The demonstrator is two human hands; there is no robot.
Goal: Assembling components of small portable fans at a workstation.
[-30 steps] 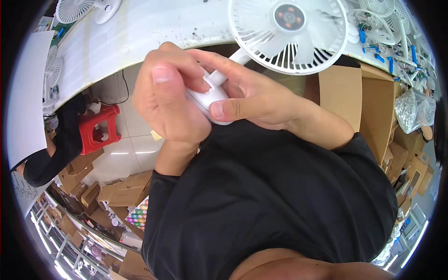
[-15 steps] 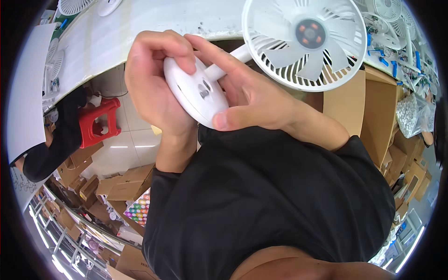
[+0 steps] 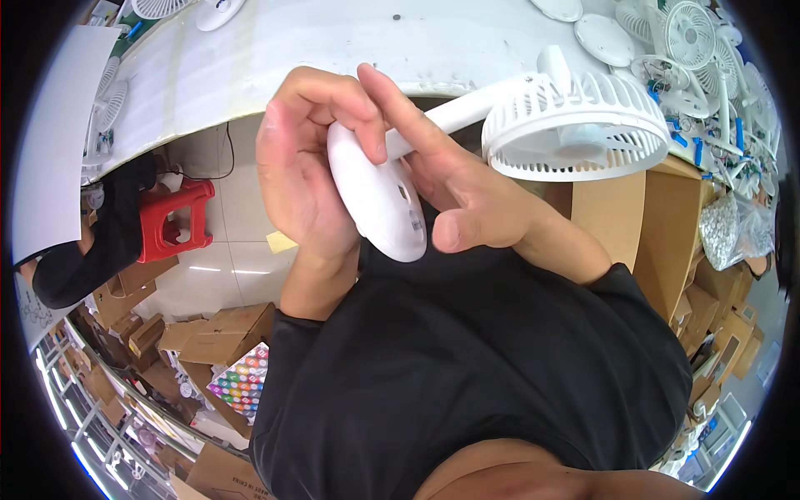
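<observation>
My left hand [image 3: 300,179] curls round the base [image 3: 375,200]; my right hand [image 3: 462,179] has opened, thumb off it, fingers along the stem [image 3: 462,110]. Beyond, the fan head [image 3: 575,133] has swung side-on, so its slotted wall faces me.

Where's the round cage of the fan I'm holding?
In the head view, the cage is upper right of centre, beyond your right hand, with a cardboard box just below it.
</observation>
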